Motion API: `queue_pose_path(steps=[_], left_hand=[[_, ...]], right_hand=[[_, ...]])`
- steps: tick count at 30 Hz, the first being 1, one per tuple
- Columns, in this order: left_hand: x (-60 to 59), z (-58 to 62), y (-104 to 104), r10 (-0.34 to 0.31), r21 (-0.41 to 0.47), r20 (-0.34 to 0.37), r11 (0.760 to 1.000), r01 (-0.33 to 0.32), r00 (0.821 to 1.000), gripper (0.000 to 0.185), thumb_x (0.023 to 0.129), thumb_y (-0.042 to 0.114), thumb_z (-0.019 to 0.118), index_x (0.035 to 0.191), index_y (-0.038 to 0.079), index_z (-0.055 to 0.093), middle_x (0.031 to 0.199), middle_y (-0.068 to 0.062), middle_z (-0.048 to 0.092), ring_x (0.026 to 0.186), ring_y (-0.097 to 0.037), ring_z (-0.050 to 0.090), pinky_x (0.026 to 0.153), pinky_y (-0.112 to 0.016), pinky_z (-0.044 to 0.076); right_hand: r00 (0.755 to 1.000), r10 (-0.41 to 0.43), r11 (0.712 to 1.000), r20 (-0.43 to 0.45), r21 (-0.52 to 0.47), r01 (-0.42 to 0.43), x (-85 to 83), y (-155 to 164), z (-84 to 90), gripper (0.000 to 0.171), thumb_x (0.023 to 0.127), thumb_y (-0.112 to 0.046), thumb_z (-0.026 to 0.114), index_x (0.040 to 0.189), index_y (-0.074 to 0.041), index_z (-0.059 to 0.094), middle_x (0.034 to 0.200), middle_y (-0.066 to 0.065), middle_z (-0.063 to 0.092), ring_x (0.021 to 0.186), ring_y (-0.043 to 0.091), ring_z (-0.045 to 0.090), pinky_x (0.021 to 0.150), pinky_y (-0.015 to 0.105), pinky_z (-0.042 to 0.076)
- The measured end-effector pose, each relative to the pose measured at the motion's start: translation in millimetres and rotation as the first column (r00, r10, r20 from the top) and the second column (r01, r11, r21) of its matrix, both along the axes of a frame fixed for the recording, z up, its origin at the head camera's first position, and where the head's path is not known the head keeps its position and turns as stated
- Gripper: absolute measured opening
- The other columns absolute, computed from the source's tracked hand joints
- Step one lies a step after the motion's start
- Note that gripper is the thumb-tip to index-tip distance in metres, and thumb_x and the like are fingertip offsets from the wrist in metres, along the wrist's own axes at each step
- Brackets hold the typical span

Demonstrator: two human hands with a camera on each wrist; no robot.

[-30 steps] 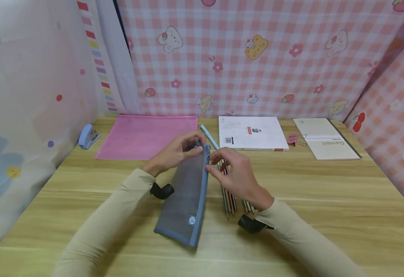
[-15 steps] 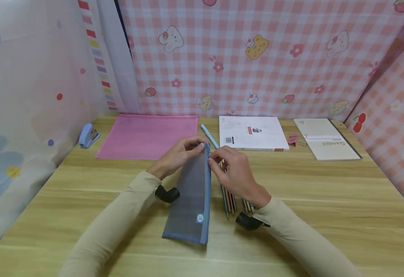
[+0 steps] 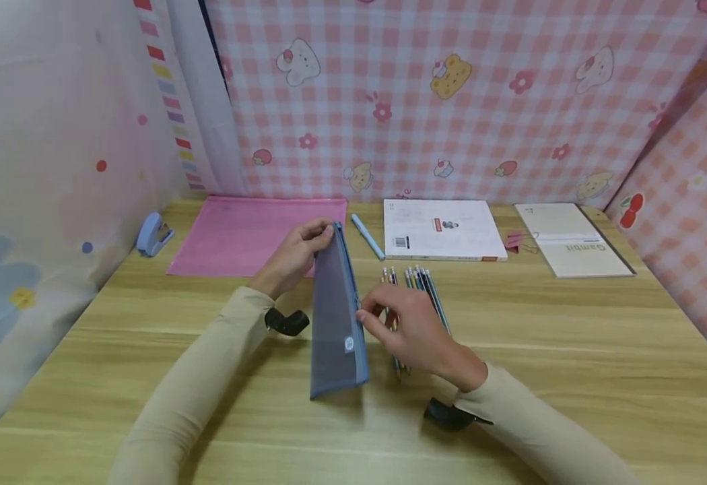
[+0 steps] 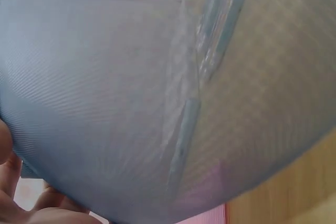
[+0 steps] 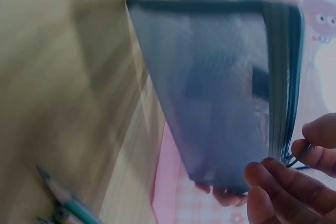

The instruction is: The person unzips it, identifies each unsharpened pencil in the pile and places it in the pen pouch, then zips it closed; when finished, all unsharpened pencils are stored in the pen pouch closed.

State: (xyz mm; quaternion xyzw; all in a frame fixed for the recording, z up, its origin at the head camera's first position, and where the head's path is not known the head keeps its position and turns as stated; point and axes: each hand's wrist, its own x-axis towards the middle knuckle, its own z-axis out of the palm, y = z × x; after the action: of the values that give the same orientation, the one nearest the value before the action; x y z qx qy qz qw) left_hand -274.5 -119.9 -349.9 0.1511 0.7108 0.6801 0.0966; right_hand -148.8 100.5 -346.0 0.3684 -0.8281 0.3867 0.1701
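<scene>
Bare wooden desk [image 3: 571, 350] lies open across the lower and right parts of the frame. At centre, passage is blocked by the upright mesh pouch [image 3: 335, 316] and the pencils [image 3: 417, 289] just right of it. The upper desk edge is lined by the stapler [image 3: 152, 234], pink folder [image 3: 250, 232], pen [image 3: 367, 236], booklet [image 3: 441, 230] and notebook [image 3: 568, 239].

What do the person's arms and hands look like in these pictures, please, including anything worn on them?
Both arms are covered to the wrist by long, plain beige sleeves, the left sleeve and the right sleeve. A small black rounded device sits at each wrist, the left one and the right one. The left hand and right hand are bare, with no gloves; no rings show.
</scene>
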Motion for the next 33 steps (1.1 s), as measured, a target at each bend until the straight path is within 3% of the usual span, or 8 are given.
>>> queue_pose_path(steps=[5,11,20,23,26,29,33], left_hand=[[-8.3,-1.1,-7.7,0.033,0.121,0.044,0.992,-0.038,0.998,0.015,0.106,0.016,0.045,0.100,0.014,0.059,0.091,0.005,0.050,0.091,-0.010,0.044,0.084,-0.022,0.039],[-14.1,-3.5,-14.1,0.027,0.217,0.077,0.975,-0.043,0.997,0.018,0.107,0.014,0.042,0.102,0.014,0.059,0.091,0.006,0.048,0.092,-0.009,0.043,0.084,-0.022,0.039],[-15.6,-8.5,-12.6,0.041,0.286,0.080,0.956,-0.062,0.996,0.023,0.107,0.012,0.041,0.098,0.014,0.062,0.081,0.008,0.053,0.079,-0.006,0.048,0.072,-0.017,0.042],[-14.7,-10.3,-11.3,0.036,0.289,0.086,0.956,-0.059,0.996,0.023,0.107,0.013,0.041,0.098,0.014,0.062,0.083,0.008,0.053,0.081,-0.006,0.049,0.074,-0.017,0.043],[-13.2,-10.5,-10.0,-0.007,0.273,0.106,0.962,-0.023,0.994,0.022,0.108,0.017,0.039,0.100,0.016,0.059,0.089,0.008,0.053,0.089,-0.007,0.050,0.084,-0.019,0.044],[-11.1,-8.7,-7.5,-0.051,0.230,0.120,0.973,0.022,0.991,0.019,0.109,0.024,0.039,0.104,0.016,0.055,0.096,0.006,0.055,0.097,-0.010,0.052,0.097,-0.026,0.040],[-8.1,-4.1,-3.1,-0.044,0.128,0.101,0.991,0.031,0.994,0.021,0.105,0.026,0.046,0.119,0.012,0.052,0.109,-0.001,0.057,0.105,-0.015,0.053,0.105,-0.033,0.035]], right_hand=[[0.996,0.082,0.997,0.030,0.009,-0.082,16.9,0.1,6.2,0.009,0.093,-0.010,0.068,0.085,-0.014,0.068,0.081,-0.004,0.069,0.074,0.002,0.061,0.057,0.020,0.054],[0.989,0.143,0.990,0.037,-0.004,-0.143,32.2,1.6,9.2,0.011,0.089,-0.010,0.072,0.085,-0.014,0.063,0.084,-0.003,0.067,0.080,0.003,0.062,0.065,0.018,0.057],[0.989,0.112,0.988,-0.096,-0.093,-0.121,38.1,-3.0,8.9,0.021,0.085,-0.001,0.072,0.078,-0.014,0.058,0.075,-0.005,0.060,0.072,0.003,0.056,0.066,0.013,0.052],[0.987,0.082,0.986,-0.138,-0.133,-0.100,37.4,-4.0,7.4,0.025,0.084,0.001,0.072,0.074,-0.015,0.055,0.072,-0.005,0.058,0.068,0.004,0.053,0.060,0.015,0.047],[0.984,0.076,0.984,-0.160,-0.146,-0.100,35.8,-4.3,6.3,0.026,0.082,0.001,0.072,0.072,-0.016,0.055,0.071,-0.005,0.058,0.067,0.004,0.051,0.058,0.015,0.042],[0.977,0.093,0.986,-0.191,-0.116,-0.116,33.6,-4.7,5.4,0.026,0.082,0.001,0.072,0.073,-0.015,0.054,0.071,-0.005,0.058,0.068,0.004,0.053,0.061,0.014,0.045],[0.967,0.108,0.991,-0.232,-0.056,-0.124,30.5,-5.7,4.8,0.025,0.082,0.001,0.072,0.074,-0.014,0.053,0.072,-0.004,0.057,0.071,0.004,0.054,0.066,0.016,0.049]])
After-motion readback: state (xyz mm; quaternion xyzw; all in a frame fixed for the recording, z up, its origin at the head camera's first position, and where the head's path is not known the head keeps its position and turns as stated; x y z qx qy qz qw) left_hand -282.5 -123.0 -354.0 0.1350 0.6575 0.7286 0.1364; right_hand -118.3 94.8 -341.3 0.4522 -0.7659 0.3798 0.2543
